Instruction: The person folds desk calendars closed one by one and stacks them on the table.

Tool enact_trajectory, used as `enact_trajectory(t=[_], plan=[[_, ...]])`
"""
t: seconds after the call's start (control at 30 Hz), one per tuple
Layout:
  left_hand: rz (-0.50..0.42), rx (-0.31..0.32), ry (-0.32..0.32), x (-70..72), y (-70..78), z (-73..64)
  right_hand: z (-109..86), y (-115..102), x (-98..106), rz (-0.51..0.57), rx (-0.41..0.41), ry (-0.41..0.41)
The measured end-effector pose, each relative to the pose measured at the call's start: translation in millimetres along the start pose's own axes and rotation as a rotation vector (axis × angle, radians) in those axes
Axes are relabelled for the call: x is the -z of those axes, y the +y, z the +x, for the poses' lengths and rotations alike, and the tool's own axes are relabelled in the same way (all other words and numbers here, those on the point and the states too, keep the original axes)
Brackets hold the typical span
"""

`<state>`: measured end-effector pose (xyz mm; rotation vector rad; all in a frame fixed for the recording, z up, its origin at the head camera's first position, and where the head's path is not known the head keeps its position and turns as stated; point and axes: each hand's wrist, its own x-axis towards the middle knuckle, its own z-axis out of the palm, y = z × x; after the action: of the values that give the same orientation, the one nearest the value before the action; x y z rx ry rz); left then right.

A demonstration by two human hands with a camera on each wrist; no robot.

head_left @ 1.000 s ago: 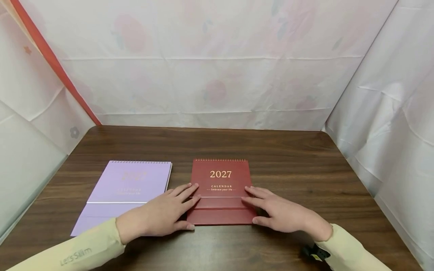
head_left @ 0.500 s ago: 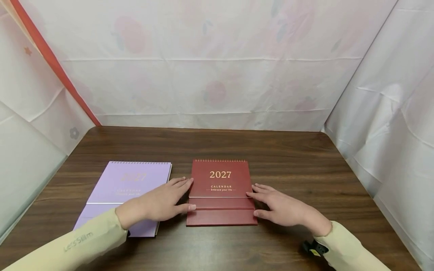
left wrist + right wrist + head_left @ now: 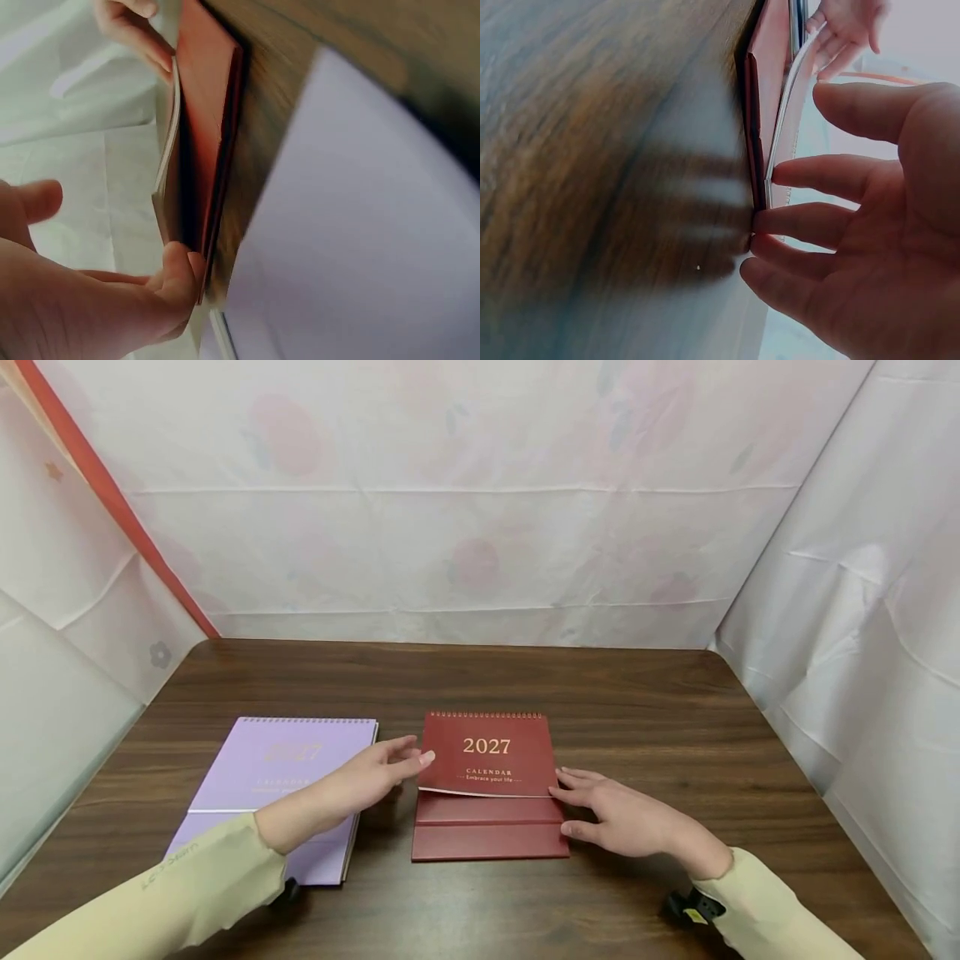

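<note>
A dark red 2027 desk calendar (image 3: 486, 841) lies on the table in front of me, its wire binding at the far edge. Its left front page corner is raised, and in the left wrist view the pages (image 3: 171, 142) bow away from the red base. My left hand (image 3: 356, 785) is at that left edge, fingertips against the lifted pages, while its thumb stands apart in the left wrist view. Along the calendar's right edge, my right hand (image 3: 633, 817) rests with fingers spread and fingertips touching; the right wrist view shows them at the edge (image 3: 759, 150).
A purple 2027 calendar (image 3: 258, 760) lies to the left, partly under my left forearm in the head view. The brown wooden table (image 3: 630, 702) is bordered by white curtains (image 3: 480, 527) at the back and sides.
My left hand has slid back off the red calendar's cover to its left edge and turned, and the left page corner has risen. The right hand has shifted slightly outward to the right edge.
</note>
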<state>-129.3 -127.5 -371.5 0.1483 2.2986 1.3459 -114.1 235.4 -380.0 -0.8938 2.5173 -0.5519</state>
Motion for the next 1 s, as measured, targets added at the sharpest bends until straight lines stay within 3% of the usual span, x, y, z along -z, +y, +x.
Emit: enact_trajectory(t=[0.33,0.6,0.83,1.0], plan=[[-0.038,0.069,0.028,-0.5,-3.6,6.0,2.6,-0.2,-0.6,-0.004,0.007,-0.015],[-0.327,0.114,-0.032,6.3,-3.9,18.2,2.2,0.0,-1.2,0.015,0.003,-0.016],[-0.331,0.124,-0.037,6.1,-1.5,23.4,2.0,-0.4,0.1,0.020,0.003,-0.006],[-0.301,0.088,-0.014,2.3,-7.5,28.5,1.6,2.2,0.0,0.039,0.011,0.023]])
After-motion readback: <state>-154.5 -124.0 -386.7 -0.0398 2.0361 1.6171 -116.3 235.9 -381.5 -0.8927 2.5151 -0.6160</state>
